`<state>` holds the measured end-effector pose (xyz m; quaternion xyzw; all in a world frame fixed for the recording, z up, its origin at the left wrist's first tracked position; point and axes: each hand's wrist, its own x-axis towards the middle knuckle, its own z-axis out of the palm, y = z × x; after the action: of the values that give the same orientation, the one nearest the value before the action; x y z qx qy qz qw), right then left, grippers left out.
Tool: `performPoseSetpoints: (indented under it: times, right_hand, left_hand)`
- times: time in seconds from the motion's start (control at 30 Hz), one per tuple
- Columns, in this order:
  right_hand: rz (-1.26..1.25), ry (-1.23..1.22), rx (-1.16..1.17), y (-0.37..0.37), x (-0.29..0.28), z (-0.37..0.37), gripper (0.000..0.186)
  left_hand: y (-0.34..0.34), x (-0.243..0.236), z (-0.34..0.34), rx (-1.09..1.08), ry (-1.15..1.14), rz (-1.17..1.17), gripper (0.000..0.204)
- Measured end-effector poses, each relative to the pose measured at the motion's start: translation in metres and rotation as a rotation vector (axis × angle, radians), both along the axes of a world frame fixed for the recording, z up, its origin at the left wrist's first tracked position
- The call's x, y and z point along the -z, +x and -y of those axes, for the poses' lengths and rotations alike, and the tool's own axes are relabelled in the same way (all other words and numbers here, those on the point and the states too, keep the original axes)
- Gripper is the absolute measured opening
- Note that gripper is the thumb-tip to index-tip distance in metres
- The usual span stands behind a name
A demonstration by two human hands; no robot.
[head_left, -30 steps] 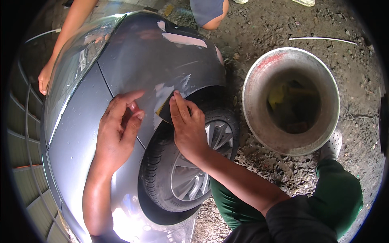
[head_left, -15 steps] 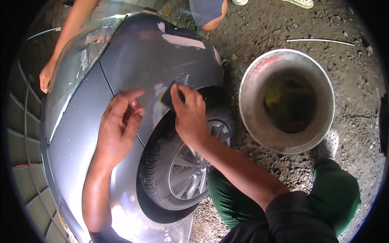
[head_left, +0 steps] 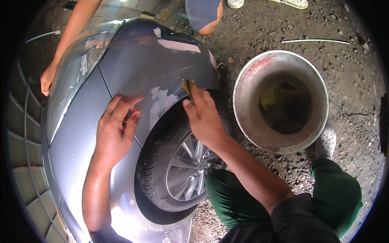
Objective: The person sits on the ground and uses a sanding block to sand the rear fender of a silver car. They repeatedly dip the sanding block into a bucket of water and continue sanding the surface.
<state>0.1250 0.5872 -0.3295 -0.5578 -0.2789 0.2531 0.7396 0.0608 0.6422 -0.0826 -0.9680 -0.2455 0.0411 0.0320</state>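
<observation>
Head view. The left hand [head_left: 115,129] lies flat on the grey car fender [head_left: 133,73], fingers spread and pointing toward the far side, just left of a pale sanded patch [head_left: 160,103] above the wheel arch. The right hand [head_left: 202,117] pinches a small yellowish piece of sandpaper [head_left: 187,86] between thumb and fingers and presses it against the fender's edge at the top of the arch, right of the patch. Below both hands sits the tyre with its alloy wheel [head_left: 184,172]. More pale filler patches [head_left: 178,45] show on the far part of the fender. To the right, on the gravel ground [head_left: 356,73], stands a large round metal basin [head_left: 279,99]. Another person's hand [head_left: 47,79] rests on the car's far left side.
</observation>
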Motion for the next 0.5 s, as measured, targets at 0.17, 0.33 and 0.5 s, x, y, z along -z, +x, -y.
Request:
performPoseSetpoints:
  times: [0.17, 0.33, 0.5]
  right_hand:
    - [0.045, -0.031, 0.039, -0.03, -0.015, -0.018, 0.073]
    - [0.174, -0.134, -0.011, -0.058, -0.02, -0.018, 0.073]
    - [0.266, -0.218, -0.033, -0.053, -0.021, -0.011, 0.074]
  left_hand:
    - [-0.002, 0.001, -0.002, -0.007, -0.013, -0.011, 0.036]
    - [-0.002, 0.001, -0.007, 0.042, 0.048, -0.021, 0.033]
    - [0.0, 0.003, -0.002, -0.027, -0.016, -0.019, 0.039]
